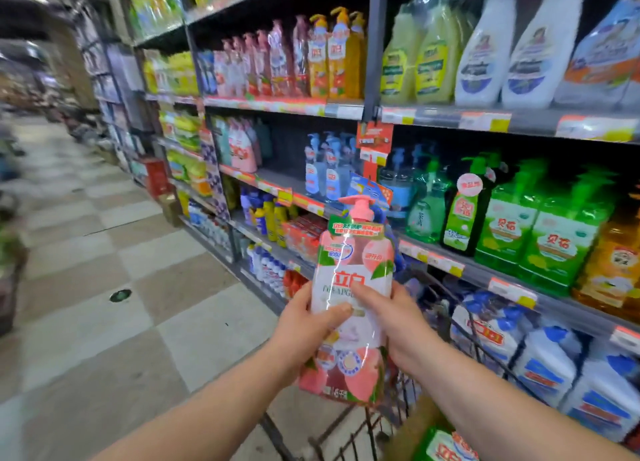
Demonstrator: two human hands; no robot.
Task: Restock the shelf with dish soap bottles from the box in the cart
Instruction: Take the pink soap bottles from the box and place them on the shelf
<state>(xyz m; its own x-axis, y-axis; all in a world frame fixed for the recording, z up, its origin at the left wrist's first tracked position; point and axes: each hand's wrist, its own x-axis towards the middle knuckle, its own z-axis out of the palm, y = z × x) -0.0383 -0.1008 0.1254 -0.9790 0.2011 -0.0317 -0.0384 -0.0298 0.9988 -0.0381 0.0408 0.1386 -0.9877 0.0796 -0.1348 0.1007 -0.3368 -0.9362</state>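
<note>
Showing the head view: left hand [304, 325] and right hand [394, 318] both clasp the pink dish soap bottle [349, 287] upright, pump up, at lower centre above the cart [465, 332]; the shelf [287, 180] gap beside matching pink bottles [242, 147] lies upper left, nearer the left hand.

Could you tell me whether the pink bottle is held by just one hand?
No, the left hand and the right hand both grip the pink bottle.
</note>
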